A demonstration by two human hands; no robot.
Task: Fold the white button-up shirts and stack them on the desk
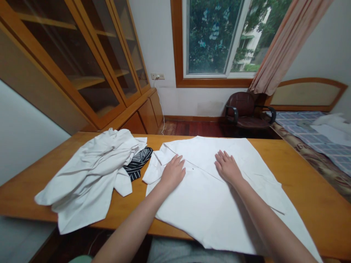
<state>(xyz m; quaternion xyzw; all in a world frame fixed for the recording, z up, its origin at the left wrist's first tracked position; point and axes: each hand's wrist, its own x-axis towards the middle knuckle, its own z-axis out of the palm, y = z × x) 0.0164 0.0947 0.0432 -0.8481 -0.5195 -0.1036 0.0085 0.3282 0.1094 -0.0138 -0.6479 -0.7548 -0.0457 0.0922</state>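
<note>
The wooden table point(296, 175) seemingly gives the white garment point(197, 204) room to lie spread, its plain cloth lightly creased, beside a rumpled white heap point(90, 175) partly covering striped fabric point(138, 164). The left hand point(173, 172) and right hand point(227, 167) lie palm-down on the garment, clasping nothing, apparently steadying it.

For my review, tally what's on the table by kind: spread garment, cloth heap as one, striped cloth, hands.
White spread garment: 1
White cloth heap: 1
Black striped cloth: 1
Hands: 2 (left hand, right hand)
Total: 5
</note>
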